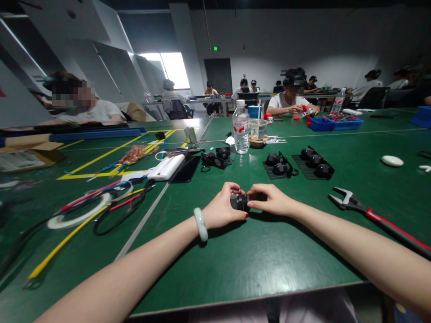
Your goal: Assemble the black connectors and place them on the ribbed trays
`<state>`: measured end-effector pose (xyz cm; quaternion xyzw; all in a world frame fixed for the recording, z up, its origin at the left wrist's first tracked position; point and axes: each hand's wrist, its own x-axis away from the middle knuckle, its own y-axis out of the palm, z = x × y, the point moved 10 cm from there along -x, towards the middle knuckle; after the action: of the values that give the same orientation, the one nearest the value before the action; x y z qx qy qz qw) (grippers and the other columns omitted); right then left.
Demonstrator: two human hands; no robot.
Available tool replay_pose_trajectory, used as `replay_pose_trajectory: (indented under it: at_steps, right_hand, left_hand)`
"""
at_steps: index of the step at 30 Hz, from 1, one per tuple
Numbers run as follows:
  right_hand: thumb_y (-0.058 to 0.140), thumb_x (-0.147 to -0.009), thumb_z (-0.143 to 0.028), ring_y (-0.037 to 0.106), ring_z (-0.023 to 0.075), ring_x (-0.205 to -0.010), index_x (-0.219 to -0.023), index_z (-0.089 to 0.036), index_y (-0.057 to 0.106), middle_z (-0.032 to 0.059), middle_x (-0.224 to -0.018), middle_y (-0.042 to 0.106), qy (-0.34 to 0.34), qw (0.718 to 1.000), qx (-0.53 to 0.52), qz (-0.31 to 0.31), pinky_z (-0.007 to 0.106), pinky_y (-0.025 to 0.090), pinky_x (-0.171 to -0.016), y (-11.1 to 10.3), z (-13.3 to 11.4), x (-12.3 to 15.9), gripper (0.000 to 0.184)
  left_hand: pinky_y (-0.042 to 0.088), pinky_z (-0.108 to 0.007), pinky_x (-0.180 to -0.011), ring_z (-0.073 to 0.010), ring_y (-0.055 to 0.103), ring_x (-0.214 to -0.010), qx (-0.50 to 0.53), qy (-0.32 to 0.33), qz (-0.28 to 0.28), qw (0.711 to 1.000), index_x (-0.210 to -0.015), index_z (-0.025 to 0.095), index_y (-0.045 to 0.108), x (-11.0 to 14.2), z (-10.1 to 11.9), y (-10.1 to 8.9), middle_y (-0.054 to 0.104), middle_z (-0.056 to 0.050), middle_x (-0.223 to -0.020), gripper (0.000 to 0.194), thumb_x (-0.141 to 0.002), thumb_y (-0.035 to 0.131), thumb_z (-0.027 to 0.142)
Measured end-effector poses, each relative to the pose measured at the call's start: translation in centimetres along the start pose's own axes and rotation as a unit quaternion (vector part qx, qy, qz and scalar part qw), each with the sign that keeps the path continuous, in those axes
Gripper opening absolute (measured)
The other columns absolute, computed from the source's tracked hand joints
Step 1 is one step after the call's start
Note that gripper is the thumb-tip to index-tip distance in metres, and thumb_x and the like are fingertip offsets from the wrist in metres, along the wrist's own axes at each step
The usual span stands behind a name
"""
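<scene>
Black fitting (239, 202): stubby, ridged, roughly cylindrical; left hand (222, 207) gripping one end, right hand (272, 200) pinching other.

Thick pale-green bangle (201, 224) on left wrist (209, 218); red thumbnail (247, 215); pale clothing (313, 308).

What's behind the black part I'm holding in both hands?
Behind the black part, green tabletop shows, with a clear water bottle farther back. The part itself, left hand and right hand hide whatever lies directly against its far side.
</scene>
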<state>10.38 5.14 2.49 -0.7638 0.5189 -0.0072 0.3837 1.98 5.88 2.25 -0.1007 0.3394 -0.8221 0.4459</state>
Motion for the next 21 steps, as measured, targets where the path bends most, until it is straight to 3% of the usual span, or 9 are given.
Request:
replay_pose_trajectory:
  at_steps: [21]
  right_hand:
    - [0.056,-0.070,-0.036,0.053,0.0134,-0.073,-0.078,-0.015,0.055,0.0020,-0.078,0.059,-0.003,1.000,0.013,-0.007,0.024,0.040,-0.066,0.1,-0.2,-0.1,0.022]
  left_hand:
    - [0.041,-0.031,-0.078,-0.0178,0.049,-0.089,-0.002,0.006,-0.022,1.000,-0.104,0.016,0.039,0.1,0.8,0.3,0.049,-0.005,-0.099,0.052,-0.056,0.059,0.020]
